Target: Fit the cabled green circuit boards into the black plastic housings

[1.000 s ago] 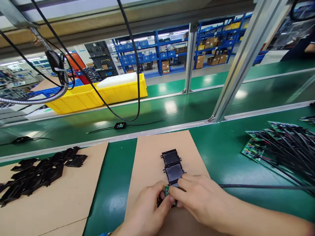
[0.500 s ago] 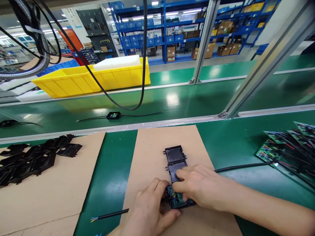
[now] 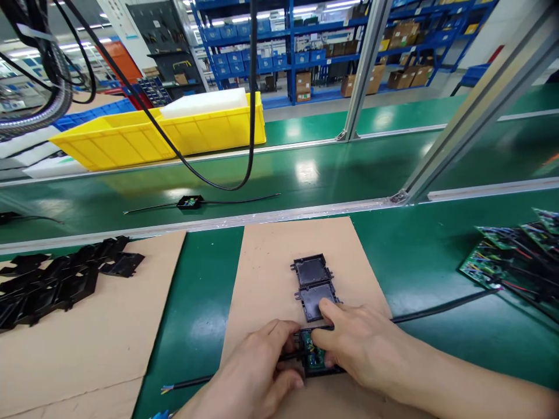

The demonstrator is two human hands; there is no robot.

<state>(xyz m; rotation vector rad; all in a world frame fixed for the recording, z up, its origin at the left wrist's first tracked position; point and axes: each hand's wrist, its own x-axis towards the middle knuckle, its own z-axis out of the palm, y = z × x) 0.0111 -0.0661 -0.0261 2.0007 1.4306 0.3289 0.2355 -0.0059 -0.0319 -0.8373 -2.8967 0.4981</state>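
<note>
A black plastic box [image 3: 324, 372] lies on the cardboard with a green circuit board [image 3: 315, 356] inside it. My left hand [image 3: 257, 364] is closed at the box's left side, its fingers curled round the black cable [image 3: 192, 382] that leaves there and ends in bare coloured wires. Over the box's right part my right hand [image 3: 360, 343] is bent, fingertips pressed down on the board; its other fingers are partly hidden. Just behind the box lie two flat black covers, the nearer cover [image 3: 315, 301] close to my right fingers and the farther cover [image 3: 311, 269] beyond it.
At the right, several circuit boards [image 3: 493, 262] with dark cables are piled on the green bench. Black plastic housings [image 3: 65, 279] cover part of the left cardboard [image 3: 87, 349]. A wired box [image 3: 190, 202] lies beyond the metal rail. A black cable loop [image 3: 227, 187] hangs ahead, near aluminium posts [image 3: 463, 122].
The box now sits slightly apart from the nearer cover, showing cardboard between them. Both hands remain at the box, my left hand a little farther left. The view has shifted slightly.
</note>
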